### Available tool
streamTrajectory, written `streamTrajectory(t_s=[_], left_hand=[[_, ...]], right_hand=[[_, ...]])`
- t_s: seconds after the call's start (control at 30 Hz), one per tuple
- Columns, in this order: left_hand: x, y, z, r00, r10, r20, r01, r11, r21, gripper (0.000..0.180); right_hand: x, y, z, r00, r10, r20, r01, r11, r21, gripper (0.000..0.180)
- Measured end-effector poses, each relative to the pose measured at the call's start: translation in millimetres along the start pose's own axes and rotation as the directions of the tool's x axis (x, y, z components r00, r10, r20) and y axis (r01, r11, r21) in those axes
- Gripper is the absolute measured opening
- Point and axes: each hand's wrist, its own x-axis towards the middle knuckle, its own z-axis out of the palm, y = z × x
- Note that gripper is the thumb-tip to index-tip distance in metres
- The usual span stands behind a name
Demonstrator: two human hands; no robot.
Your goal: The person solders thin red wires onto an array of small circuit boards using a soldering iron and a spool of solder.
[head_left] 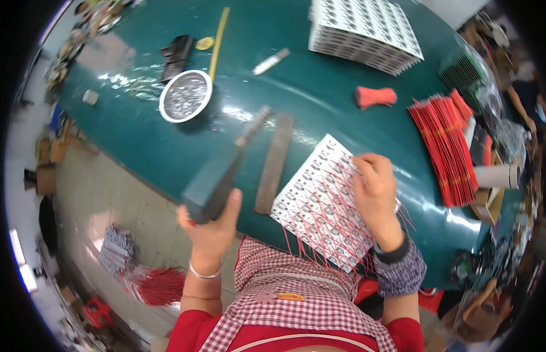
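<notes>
My left hand [211, 232] grips a dark grey, boxy tool [211, 185] with a narrow metal-looking end pointing up and away; motion blurs it, and its exact kind is unclear. It is held near the table's front edge, left of a flat brown bar [274, 167]. To the right of the bar lies a white board [317, 202] with rows of small parts, and thin red wires [329, 226] run across it and past its edges. My right hand [375, 190] is over the board's right side, fingertips pinched at its far corner; what they hold is hidden.
Behind the bar stands a white bowl [208, 88] of small shiny pieces, beside a yellow strip [220, 44]. A stack of white boards [367, 35] is at the back. Red wire bundles [443, 149] and a pink-red bundle [375, 97] lie to the right. People sit beyond.
</notes>
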Motion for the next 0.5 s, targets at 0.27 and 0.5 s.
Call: streamTrajectory(t_s=[0.27,0.5], left_hand=[[97,-12,-56,0.934,0.158,-0.321,-0.183,0.982,-0.051,0.023],[52,-26,-33,0.961,-0.227,-0.161,0.139,0.893,-0.427,0.022]], right_hand=[[-26,19,-33,0.961,0.148,0.233,-0.164,0.985,0.055,0.050],[-13,31,-32,0.915,0.220,0.338,-0.248,0.968,0.042,0.050]])
